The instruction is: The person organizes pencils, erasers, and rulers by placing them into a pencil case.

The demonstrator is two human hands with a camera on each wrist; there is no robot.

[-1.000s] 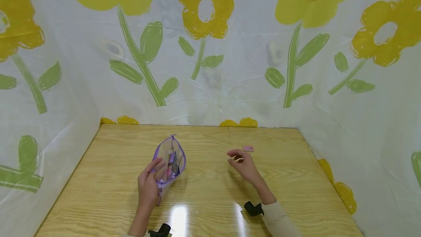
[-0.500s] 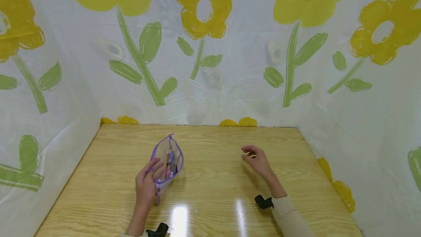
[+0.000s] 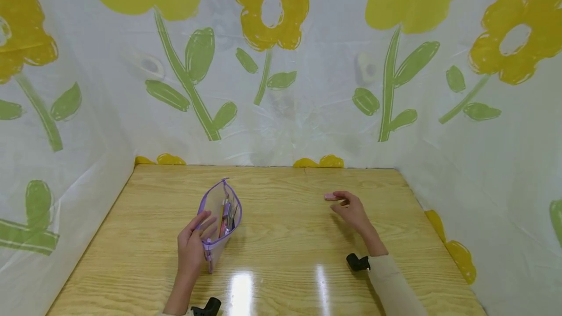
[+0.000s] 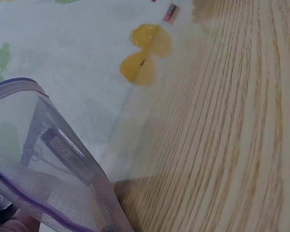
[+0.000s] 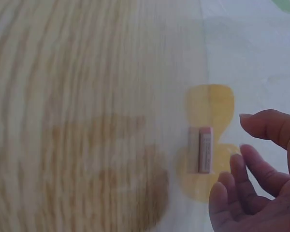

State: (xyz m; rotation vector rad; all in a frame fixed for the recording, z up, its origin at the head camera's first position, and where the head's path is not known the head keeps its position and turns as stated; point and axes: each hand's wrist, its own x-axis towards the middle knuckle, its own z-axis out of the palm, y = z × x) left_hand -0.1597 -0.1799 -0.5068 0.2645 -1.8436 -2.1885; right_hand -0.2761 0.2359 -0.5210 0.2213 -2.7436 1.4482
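Note:
My left hand (image 3: 190,247) grips the near side of an upright mesh pencil case (image 3: 205,205) with purple edging. The case gapes open at the top, showing pencils and other stationery (image 3: 226,213) inside. Through its mesh (image 4: 63,159) a printed flat item (image 4: 65,152) shows in the left wrist view. To the right, a small pink eraser (image 3: 330,197) lies on the table. My right hand (image 3: 351,211) is just beside it, thumb and fingers loosely bent and parted. In the right wrist view a gap shows between the fingertips (image 5: 249,153) and the eraser (image 5: 205,150).
The wood-grain table (image 3: 281,247) is bounded at the back and both sides by a white cloth (image 3: 316,126) printed with yellow flowers. Black wrist mounts (image 3: 357,262) sit at both wrists. Light glares off the table's near part.
My right hand has moved right, passing over the eraser, which was hidden half a second ago and now shows left of the fingertips. My left hand and the pencil case have shifted slightly left.

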